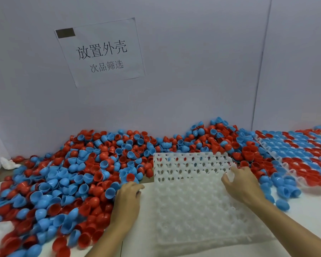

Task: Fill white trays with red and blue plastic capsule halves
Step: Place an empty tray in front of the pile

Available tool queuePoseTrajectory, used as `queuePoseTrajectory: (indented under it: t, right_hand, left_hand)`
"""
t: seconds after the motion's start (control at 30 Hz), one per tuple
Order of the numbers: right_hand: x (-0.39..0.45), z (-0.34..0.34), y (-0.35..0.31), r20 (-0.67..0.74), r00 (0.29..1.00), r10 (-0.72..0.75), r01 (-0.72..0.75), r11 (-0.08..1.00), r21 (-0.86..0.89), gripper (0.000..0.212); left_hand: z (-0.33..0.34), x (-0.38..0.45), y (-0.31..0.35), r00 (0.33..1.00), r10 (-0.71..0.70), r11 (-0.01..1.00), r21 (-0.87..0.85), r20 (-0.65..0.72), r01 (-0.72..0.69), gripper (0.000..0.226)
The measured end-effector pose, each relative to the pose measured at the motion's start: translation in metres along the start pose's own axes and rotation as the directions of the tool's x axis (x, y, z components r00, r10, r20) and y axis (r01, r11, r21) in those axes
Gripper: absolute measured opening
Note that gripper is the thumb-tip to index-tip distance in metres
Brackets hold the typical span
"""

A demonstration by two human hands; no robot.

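A white tray point(189, 206) with rows of unfilled cup holes lies in front of me, its far edge tilted up onto the heap. A big heap of red and blue capsule halves point(78, 167) covers the table to the left and behind it. My right hand point(243, 184) rests on the tray's right side, fingers spread on its cups. My left hand point(127, 199) lies loosely curled at the heap's edge, just left of the tray; whether it holds a capsule half is hidden.
A second white tray point(293, 171), filled with red and blue halves, lies at the right. A white wall with a printed paper sign point(100, 52) stands right behind the heap. A crumpled white tissue point(7, 163) sits at the far left.
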State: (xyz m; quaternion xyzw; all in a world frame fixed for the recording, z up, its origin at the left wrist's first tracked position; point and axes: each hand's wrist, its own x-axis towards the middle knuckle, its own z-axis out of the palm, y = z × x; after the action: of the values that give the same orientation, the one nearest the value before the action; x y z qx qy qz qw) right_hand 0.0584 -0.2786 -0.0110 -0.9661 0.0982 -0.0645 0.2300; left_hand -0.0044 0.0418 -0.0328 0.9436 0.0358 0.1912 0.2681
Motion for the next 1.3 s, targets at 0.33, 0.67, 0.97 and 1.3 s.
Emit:
queuePoseTrajectory:
  t: [0.33,0.67,0.97,1.3]
  right_hand:
    - [-0.013,0.014,-0.013,0.059,0.998,0.019,-0.012,0.992,-0.125,0.046]
    - [-0.008,0.027,-0.015,0.102,0.991,-0.084,0.096,0.988,-0.118,0.051]
    - [0.015,0.033,-0.032,0.135,0.990,-0.050,0.070,0.987,-0.144,0.048]
    - [0.019,0.027,-0.081,-0.027,0.997,0.069,-0.068,0.997,0.024,0.040]
  left_hand:
    - [0.002,-0.003,0.009,1.000,0.015,0.998,-0.068,0.001,-0.015,0.035]
    - [0.042,-0.010,0.052,0.907,-0.022,0.960,0.262,0.420,-0.098,0.069]
    - [0.045,0.019,0.040,0.902,-0.025,0.966,0.241,0.432,-0.088,0.067]
    - [0.046,0.006,0.051,0.913,-0.025,0.973,0.220,0.408,-0.072,0.073]
